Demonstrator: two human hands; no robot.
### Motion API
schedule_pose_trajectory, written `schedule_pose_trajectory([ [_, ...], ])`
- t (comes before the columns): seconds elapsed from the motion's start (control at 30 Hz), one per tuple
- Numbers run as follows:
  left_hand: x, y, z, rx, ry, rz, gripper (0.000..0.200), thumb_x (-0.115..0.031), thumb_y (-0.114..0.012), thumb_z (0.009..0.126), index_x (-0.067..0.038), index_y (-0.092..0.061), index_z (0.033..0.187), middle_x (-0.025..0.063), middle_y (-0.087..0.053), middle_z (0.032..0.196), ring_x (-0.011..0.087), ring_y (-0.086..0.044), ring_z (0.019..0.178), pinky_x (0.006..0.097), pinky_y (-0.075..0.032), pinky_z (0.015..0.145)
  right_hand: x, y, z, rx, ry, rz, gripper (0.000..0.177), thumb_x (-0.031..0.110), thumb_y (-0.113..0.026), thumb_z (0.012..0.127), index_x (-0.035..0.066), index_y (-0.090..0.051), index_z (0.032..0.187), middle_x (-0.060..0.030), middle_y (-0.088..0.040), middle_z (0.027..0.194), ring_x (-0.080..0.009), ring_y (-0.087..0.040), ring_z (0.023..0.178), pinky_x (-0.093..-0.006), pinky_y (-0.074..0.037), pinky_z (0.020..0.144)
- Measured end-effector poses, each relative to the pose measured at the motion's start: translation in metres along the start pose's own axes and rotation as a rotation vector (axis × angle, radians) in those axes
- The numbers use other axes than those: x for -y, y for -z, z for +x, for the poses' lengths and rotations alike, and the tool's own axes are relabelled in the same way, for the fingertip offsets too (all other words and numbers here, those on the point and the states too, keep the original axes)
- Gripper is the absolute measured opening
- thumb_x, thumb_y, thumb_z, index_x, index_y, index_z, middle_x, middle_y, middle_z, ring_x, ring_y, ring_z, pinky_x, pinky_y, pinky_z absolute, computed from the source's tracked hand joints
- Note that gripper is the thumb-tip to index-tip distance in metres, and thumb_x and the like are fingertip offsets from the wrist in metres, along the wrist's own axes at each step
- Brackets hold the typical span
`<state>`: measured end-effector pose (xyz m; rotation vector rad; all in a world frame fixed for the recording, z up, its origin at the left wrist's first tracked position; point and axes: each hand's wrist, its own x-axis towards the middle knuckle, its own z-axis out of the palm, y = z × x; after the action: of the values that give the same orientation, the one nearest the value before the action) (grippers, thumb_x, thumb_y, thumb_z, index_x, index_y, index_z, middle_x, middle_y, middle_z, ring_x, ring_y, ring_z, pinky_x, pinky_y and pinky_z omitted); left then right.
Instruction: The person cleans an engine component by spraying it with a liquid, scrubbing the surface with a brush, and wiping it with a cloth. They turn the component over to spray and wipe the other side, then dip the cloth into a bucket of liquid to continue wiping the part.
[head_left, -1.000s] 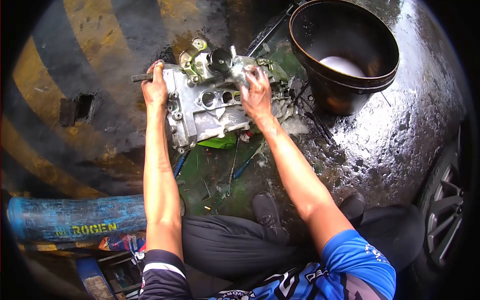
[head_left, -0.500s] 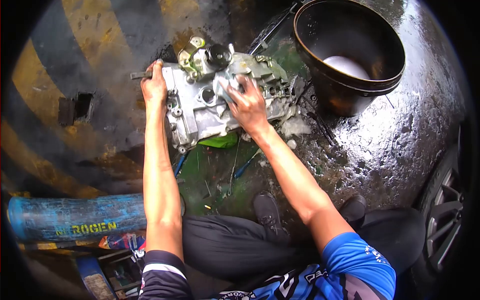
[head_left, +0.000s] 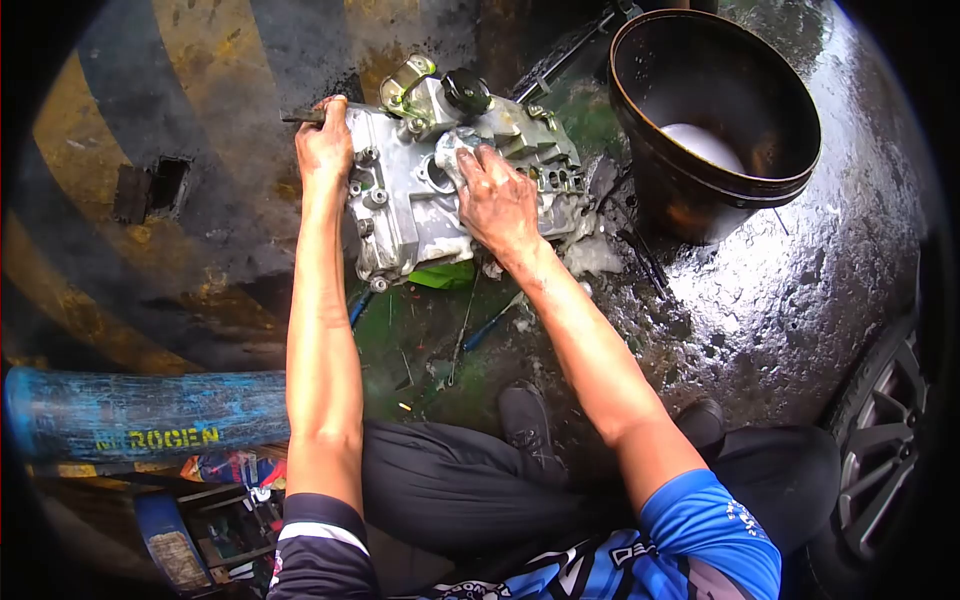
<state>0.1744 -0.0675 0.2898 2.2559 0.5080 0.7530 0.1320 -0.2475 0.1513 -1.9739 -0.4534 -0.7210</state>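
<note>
A grey metal engine cover [head_left: 400, 225], wet and streaked with foam, lies on the floor in front of me. It has a black round cap [head_left: 466, 90] and a metal bracket at its far edge. My left hand [head_left: 325, 145] is closed on its left end, where a short dark bar [head_left: 303, 116] juts out past the fingers. My right hand [head_left: 500, 200] presses a soapy greyish rag [head_left: 458, 148] onto the middle of the cover, beside a round opening [head_left: 436, 175]. The palm hides part of the rag.
A black bucket [head_left: 640, 160] with whitish liquid stands at the right. Foam [head_left: 595, 252], a blue-handled screwdriver [head_left: 482, 333] and a green item [head_left: 443, 275] lie near the cover. A blue cylinder [head_left: 150, 410] lies at lower left; a car wheel [head_left: 880, 450] is at right.
The cover and both hands appear slightly higher and farther right in view, along with some shift of the whole scene. My right hand has turned flatter over the rag, near the round opening.
</note>
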Motion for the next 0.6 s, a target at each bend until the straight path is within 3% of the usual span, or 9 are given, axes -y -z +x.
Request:
schedule_pose_trajectory([
  [0.17,0.006,0.0,0.002,0.013,0.021,-0.028,0.039,-0.034,-0.063,0.088,0.0,-0.069,0.107,0.0085,-0.067,0.092,0.0175,-0.058,0.086,0.0339,-0.046,0.083,-0.002,0.008,0.002,0.144,-0.048,0.086,0.033,0.009,-0.061,0.077,0.009,-0.064,0.111,-0.0125,-0.062,0.099,-0.03,-0.068,0.081,-0.0387,-0.057,0.068],
  [0.33,0.006,0.0,0.007,0.018,0.022,0.013,0.04,-0.034,-0.064,0.088,0.0,-0.069,0.108,0.0093,-0.068,0.096,0.0176,-0.06,0.089,0.0333,-0.046,0.085,-0.015,0.01,0.016,0.332,-0.101,0.181,0.037,0.013,-0.058,0.083,0.009,-0.06,0.12,-0.0164,-0.066,0.11,-0.0374,-0.064,0.096,-0.0464,-0.053,0.082],
  [0.43,0.007,0.0,0.005,0.017,0.021,0.005,0.039,-0.034,-0.064,0.089,0.0,-0.069,0.108,0.0095,-0.069,0.097,0.0173,-0.06,0.09,0.033,-0.046,0.086,-0.03,0.004,0.01,0.247,0.006,0.21,0.038,0.016,-0.059,0.082,0.011,-0.061,0.12,-0.0162,-0.066,0.108,-0.0374,-0.067,0.09,-0.0469,-0.054,0.08],
  [0.5,0.005,-0.002,0.005,0.014,0.006,-0.021,0.039,-0.033,-0.063,0.089,0.001,-0.069,0.108,0.0096,-0.069,0.097,0.0172,-0.061,0.091,0.0328,-0.046,0.086,-0.047,-0.005,-0.012,0.147,0.034,0.168,0.04,0.015,-0.061,0.081,0.009,-0.06,0.121,-0.0188,-0.064,0.111,-0.037,-0.066,0.095,-0.0453,-0.055,0.081],
  [0.6,0.004,-0.002,0.004,0.017,-0.013,-0.043,0.039,-0.033,-0.063,0.09,0.001,-0.069,0.107,0.0092,-0.069,0.096,0.0171,-0.061,0.09,0.0324,-0.046,0.085,-0.054,0.006,-0.035,0.094,-0.179,0.183,0.038,0.014,-0.064,0.081,0.007,-0.062,0.118,-0.0183,-0.063,0.107,-0.0348,-0.065,0.095,-0.0437,-0.055,0.079],
])
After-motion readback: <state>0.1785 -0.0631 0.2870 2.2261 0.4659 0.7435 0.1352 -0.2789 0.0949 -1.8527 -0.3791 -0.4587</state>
